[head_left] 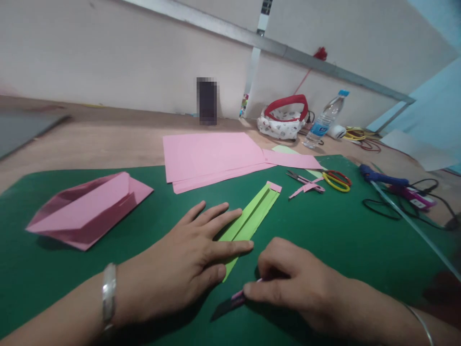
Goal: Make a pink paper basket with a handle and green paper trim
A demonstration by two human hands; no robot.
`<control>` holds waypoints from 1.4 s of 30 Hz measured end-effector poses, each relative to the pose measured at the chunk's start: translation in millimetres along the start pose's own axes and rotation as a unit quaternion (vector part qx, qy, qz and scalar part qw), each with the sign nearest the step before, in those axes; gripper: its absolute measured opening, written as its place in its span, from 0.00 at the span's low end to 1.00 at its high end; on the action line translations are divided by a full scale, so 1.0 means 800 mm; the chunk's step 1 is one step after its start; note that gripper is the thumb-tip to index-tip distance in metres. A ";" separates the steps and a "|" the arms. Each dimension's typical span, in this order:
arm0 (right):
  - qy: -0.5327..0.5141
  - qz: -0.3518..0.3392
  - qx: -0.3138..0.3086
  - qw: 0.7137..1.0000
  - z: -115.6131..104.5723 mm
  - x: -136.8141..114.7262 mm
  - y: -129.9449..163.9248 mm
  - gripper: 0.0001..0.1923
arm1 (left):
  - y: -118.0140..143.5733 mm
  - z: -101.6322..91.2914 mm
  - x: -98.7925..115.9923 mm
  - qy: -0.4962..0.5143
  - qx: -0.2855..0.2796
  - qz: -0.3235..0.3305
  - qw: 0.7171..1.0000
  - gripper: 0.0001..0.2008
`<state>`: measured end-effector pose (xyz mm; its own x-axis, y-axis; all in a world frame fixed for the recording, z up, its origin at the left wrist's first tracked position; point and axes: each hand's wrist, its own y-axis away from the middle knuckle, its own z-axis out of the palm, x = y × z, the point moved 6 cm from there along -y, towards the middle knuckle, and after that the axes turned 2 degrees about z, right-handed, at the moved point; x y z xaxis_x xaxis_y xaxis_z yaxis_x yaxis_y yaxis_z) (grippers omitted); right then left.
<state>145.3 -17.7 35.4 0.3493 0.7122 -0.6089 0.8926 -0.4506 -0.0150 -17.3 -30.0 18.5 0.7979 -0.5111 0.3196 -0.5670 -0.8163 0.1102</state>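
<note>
Fingers, left (230, 247): spread wide, laid flat across the green paper strip (260, 211), gripping nothing. Fingers, right (266, 290): curled closed around a dark-bladed cutter (236, 301), held just below the strip's near end.
Mat (360, 245), green; bears the strip at mid-front.
Sheets (212, 156), pink, stacked beyond the strip.
Folded paper (97, 202), pink, hollow, at left.
Scissors (298, 177), near the strip's far end, under a pink scrap (312, 185).

Left wrist (124, 290) is wearing a broad silver-coloured bangle (109, 290), its smooth band reflecting light; right wrist (391, 302) is wearing a slender silver-coloured bangle (422, 321). Both forearms (66, 312) are showing bare.
</note>
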 end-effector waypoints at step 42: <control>0.460 0.240 0.196 0.832 -0.266 0.114 0.001 0.12 | -0.022 -0.029 0.011 0.031 0.110 -0.130 0.985 0.14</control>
<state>238.4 161.1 148.8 0.8703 0.4285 0.2428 0.4884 -0.8144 -0.3133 -5.0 -14.1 41.5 0.8924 -0.2646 0.3656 -0.2815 -0.9595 -0.0073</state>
